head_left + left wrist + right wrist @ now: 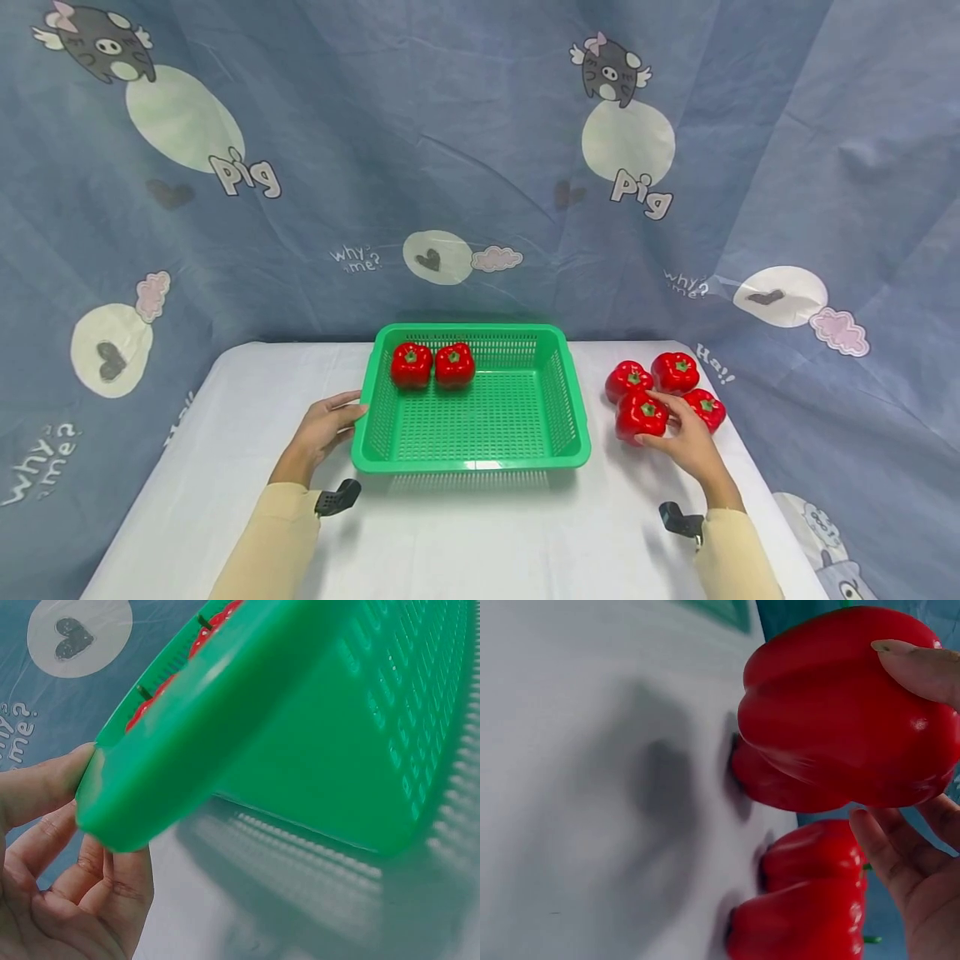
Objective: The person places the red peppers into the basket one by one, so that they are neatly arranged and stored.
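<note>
A red bell pepper (639, 419) is held in my right hand (690, 442), thumb on one side and fingers on the other. In the right wrist view this held pepper (840, 712) hangs above the white table, its shadow lying apart from it. Three more red peppers (676, 372) stand close around it at the table's right side. My left hand (321, 431) grips the left rim of a green plastic basket (471, 466). The left wrist view shows the thumb against the rim (142, 787) and fingers curled beneath. Two red peppers (454, 367) sit side by side in the basket's back left.
The basket stands mid-table on a white tabletop (480, 542). Behind and beside the table hangs a blue cloth (480, 183) printed with pigs and lettering. A black wrist camera (339, 497) sits at the left wrist and another camera (678, 520) at the right.
</note>
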The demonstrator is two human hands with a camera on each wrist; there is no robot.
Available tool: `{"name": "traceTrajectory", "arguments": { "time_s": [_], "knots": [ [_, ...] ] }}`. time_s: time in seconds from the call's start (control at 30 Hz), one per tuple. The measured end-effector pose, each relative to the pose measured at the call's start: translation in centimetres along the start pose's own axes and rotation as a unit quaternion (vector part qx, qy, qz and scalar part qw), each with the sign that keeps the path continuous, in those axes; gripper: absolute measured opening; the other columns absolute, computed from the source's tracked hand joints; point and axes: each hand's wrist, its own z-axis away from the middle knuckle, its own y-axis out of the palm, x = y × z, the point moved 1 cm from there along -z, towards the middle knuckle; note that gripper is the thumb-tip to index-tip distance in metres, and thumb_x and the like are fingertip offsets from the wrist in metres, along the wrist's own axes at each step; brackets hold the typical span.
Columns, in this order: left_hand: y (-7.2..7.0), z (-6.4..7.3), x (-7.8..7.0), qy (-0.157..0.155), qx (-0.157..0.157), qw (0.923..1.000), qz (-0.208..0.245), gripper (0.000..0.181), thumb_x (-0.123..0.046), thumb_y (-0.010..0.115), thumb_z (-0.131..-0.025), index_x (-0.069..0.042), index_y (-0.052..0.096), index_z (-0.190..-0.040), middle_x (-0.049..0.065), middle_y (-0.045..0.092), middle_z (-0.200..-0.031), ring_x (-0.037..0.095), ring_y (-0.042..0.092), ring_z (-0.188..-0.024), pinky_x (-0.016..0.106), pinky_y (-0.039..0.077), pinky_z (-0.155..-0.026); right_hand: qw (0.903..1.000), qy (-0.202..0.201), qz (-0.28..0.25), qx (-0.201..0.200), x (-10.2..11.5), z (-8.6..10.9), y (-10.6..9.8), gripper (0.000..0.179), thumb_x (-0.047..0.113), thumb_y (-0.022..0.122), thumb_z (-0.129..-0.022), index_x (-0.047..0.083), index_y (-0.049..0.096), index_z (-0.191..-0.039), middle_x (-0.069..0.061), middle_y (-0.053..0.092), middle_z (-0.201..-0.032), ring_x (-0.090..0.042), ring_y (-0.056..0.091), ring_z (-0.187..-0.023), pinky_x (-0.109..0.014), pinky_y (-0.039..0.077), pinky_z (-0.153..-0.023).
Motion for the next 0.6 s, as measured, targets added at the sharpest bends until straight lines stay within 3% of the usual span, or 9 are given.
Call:
{"name": "traceTrajectory", "arguments": {
  "time_s": [0.23,0.6],
  "knots": [
    [-0.1,0.0,0.0,0.0,-0.001,1.0,-0.004,0.056,-0.024,0.066,-0.083,-0.007,0.045,-0.132,0.009,0.061,-0.112,0.01,0.062,-0.084,0.028,0.05,-0.077,0.9998,-0.015,0.002,0.011,1.1,-0.5,-0.4,0.084,0.033,0.079,-0.068,0.015,0.036,-0.138,-0.018,0.033,-0.139,-0.041,0.03,-0.125,-0.053,0.043,-0.089],
    [-0.2,0.1,0.0,0.015,0.004,0.9999,0.001,0.058,-0.025,0.067,-0.082,-0.004,0.045,-0.132,0.003,0.065,-0.102,0.009,0.061,-0.08,0.025,0.049,-0.072,0.9992,-0.036,0.0,0.02,2.7,-1.3,-0.6,0.084,0.032,0.079,-0.069,0.014,0.035,-0.139,-0.018,0.032,-0.14,-0.042,0.033,-0.124,-0.052,0.045,-0.087]
  ]
}}
